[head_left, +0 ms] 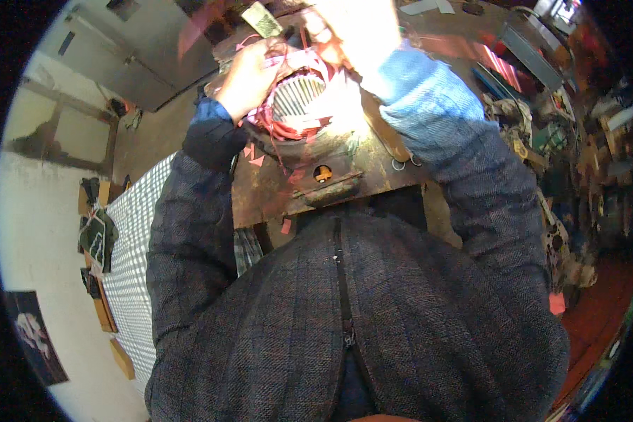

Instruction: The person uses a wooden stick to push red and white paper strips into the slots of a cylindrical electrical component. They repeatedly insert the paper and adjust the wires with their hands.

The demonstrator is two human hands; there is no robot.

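A motor stator (297, 96) rests on the worn workbench, its slotted bore facing up and ringed by red and pink winding ends with insulation strips. My left hand (252, 79) is at the stator's left far side, its fingers curled on the winding ends. Across from it, my right hand (359, 35) reaches over the far right edge of the windings. Strong glare washes out that hand, so its fingers and anything between them are hard to make out. Red and pink scraps (257, 161) lie on the bench left of the stator.
A flat wooden stick (387, 137) and two metal finger rings (399, 165) lie right of the stator. The workbench (257, 193) ends just before my body. A checkered cloth (130, 246) covers a surface at left; cluttered parts (559, 232) fill the right side.
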